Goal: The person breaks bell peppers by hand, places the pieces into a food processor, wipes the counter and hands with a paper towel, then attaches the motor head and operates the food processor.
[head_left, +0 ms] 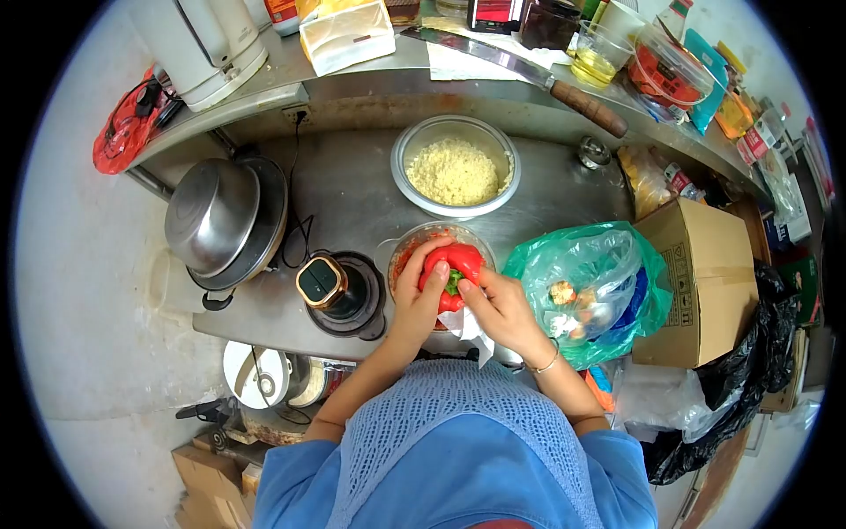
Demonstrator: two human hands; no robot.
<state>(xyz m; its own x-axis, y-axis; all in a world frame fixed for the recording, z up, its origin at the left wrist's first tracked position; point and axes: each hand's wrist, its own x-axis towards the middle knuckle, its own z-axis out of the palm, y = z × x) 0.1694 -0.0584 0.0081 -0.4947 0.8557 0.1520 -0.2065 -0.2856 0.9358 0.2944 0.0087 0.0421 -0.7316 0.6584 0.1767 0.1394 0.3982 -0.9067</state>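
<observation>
Both hands hold a red bell pepper [460,257] with its green stem end facing up. My left hand [418,286] wraps its left side, and my right hand [499,307] grips it from the right with the thumb near the stem. Beneath the pepper is a clear bowl [480,236] with reddish bits inside, partly hidden by my hands. A piece of white tissue [472,332] hangs below the pepper by my right hand. Just beyond stands a metal bowl [401,181] of finely chopped pale food [453,172].
A black chopper motor head [333,284] sits left of the bowl, near a wok with a steel basin [211,216]. At right lie a green plastic bag [520,256] with scraps and a cardboard box [727,295]. A wooden-handled knife [589,108] rests on the shelf's edge.
</observation>
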